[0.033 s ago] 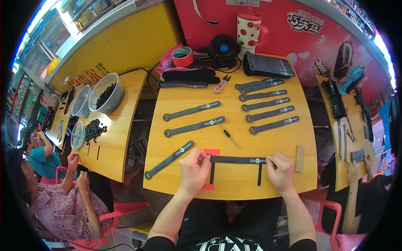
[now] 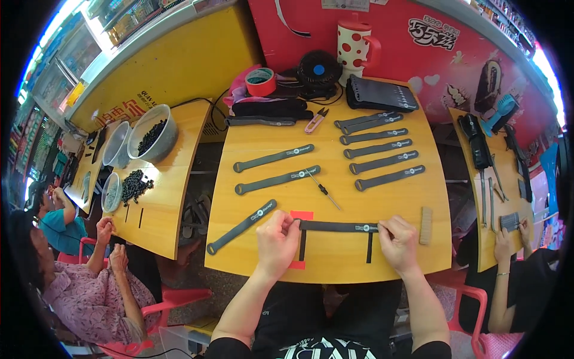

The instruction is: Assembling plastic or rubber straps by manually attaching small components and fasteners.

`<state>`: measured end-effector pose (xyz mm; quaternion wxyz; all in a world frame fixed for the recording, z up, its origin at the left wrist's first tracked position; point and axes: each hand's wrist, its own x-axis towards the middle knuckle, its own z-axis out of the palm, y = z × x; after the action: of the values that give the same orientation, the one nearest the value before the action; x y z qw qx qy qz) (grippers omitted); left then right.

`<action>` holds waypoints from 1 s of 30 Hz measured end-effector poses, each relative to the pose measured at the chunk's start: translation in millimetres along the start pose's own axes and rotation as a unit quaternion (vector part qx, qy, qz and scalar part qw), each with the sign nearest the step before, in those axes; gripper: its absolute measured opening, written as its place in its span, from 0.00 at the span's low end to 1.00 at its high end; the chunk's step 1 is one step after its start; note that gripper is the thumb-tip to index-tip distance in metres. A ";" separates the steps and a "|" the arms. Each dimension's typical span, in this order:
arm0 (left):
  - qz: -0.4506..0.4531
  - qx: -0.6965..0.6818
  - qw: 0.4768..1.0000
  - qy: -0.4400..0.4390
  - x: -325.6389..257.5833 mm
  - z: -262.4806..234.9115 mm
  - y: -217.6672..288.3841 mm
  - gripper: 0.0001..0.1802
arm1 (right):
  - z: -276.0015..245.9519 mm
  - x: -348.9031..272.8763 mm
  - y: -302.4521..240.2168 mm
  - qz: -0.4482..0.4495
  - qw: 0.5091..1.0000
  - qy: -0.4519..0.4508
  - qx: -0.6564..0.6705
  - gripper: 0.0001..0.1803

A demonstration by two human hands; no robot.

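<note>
A dark grey strap [image 2: 338, 227] with pale lettering is stretched level between my two hands near the front of the table. My left hand [image 2: 279, 240] pinches its left end, over a red tape mark [image 2: 302, 215]. Its right end is pinched by my right hand [image 2: 397, 239]; the fingers cover both tips. Beneath the strap, a black line [image 2: 369, 248] runs down the tabletop. To the left lies a looped strap [image 2: 242, 228] set aslant, with two more straps [image 2: 275, 158] behind it. A thin pointed tool [image 2: 323, 189] with a black grip rests behind the held strap.
Several straps [image 2: 382, 148] lie in a row at the right back. A ribbed tan block [image 2: 426, 225] sits beyond my right hand. Pink-handled snips [image 2: 316, 120], red tape [image 2: 260, 82], a black fan [image 2: 319, 69] and a dotted mug [image 2: 354, 45] stand at the back. Co-workers sit on both sides.
</note>
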<state>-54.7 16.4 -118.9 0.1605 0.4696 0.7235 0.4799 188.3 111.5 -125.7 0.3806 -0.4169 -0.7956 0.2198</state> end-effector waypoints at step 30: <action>0.234 0.293 0.926 -0.053 -39.6 -9.1 -2.9 0.22 | 4.5 -7.4 11.9 0.012 0.997 0.037 0.064 0.01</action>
<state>-42.2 -21.8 -125.6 -0.0630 0.6763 0.6918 0.2450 193.3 111.8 -139.5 0.4330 -0.4089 -0.7602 0.2597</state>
